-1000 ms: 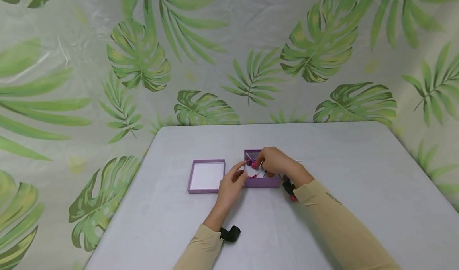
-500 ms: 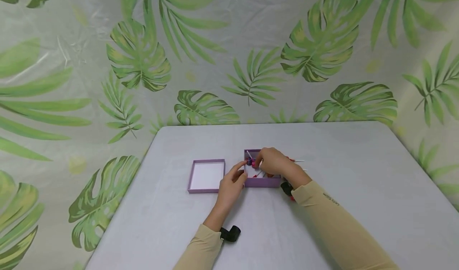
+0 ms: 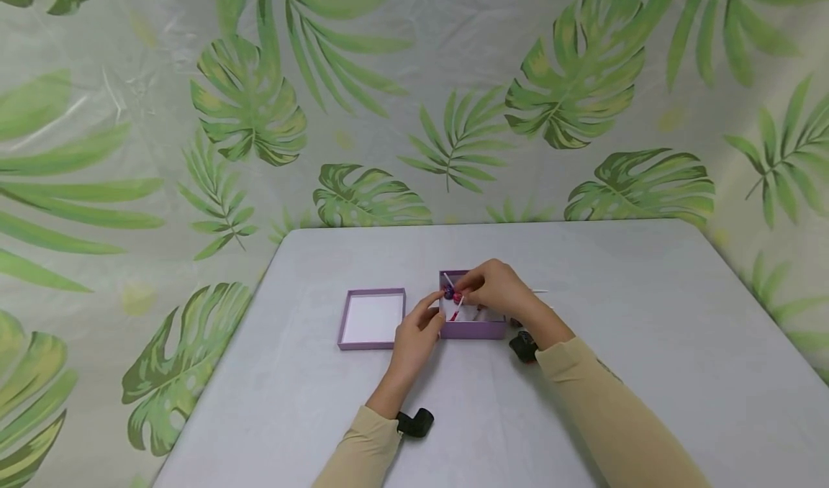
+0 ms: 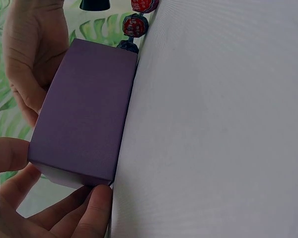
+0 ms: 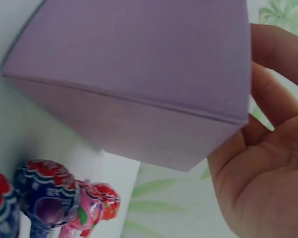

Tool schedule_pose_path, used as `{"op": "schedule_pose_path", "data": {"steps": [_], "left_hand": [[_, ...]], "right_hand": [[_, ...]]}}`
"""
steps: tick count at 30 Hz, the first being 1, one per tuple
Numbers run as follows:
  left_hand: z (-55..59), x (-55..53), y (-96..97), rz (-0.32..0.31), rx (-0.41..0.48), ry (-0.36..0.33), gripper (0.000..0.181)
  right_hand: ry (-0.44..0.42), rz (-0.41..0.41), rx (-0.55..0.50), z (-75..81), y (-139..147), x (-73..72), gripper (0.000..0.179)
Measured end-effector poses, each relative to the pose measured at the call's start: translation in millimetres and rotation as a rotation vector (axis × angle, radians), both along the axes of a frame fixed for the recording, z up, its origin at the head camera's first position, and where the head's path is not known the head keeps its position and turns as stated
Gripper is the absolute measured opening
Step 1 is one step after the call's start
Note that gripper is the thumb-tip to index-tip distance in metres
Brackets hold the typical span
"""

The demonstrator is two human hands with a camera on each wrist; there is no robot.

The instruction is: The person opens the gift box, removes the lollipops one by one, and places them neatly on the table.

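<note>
A purple box [image 3: 473, 330] with low walls stands open on the table, holding lollipops in coloured wrappers [image 3: 449, 293]. My left hand [image 3: 416, 333] rests against its left side, thumb and fingers spread, touching the wall and corner; the left wrist view shows these fingers [image 4: 92, 213] at the box's end. Over the box, my right hand [image 3: 497, 288] reaches in from the right. Its fingertips pinch the white stick of a lollipop [image 3: 454, 316] whose red end points down to the front. In the right wrist view the box wall hides the right fingertips.
Left of the box lies its shallow purple lid [image 3: 344, 322], with a white inside. More wrapped lollipops [image 5: 48, 193] lie on the table just right of the box, partly hidden by the right forearm. A leaf-patterned sheet [image 3: 369, 193] hangs behind the white table [image 3: 291, 401].
My right hand has risen slightly and shifted within the box area, and the red-ended lollipop has turned more upright at its fingertips. My left hand has stayed against the box.
</note>
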State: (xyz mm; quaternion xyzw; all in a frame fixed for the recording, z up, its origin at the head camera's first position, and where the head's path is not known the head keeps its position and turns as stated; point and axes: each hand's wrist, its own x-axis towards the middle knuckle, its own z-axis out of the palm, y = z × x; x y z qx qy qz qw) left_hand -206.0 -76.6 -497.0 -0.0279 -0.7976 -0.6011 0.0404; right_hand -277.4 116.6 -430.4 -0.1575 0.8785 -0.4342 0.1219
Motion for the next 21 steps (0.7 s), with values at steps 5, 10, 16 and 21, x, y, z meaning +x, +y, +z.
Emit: {"op": "schedule_pose_path", "data": {"steps": [5, 10, 16, 21], "left_hand": [[0.7, 0.3, -0.3, -0.001, 0.002, 0.002, 0.038], [1.7, 1.9, -2.1, -0.005, 0.008, -0.009, 0.038], [0.5, 1.2, -3.2, -0.005, -0.010, -0.004, 0.038], [0.4, 2.0, 0.1, -0.006, -0.003, -0.011, 0.038]], "right_hand": [[-0.024, 0.040, -0.027, -0.9, 3, 2.5, 0.015], [-0.046, 0.093, -0.055, -1.3, 5, 6.6, 0.013], [-0.052, 0.111, -0.097, -5.8, 3, 9.8, 0.015], [0.042, 0.107, 0.014, -11.1, 0, 12.0, 0.011]]}}
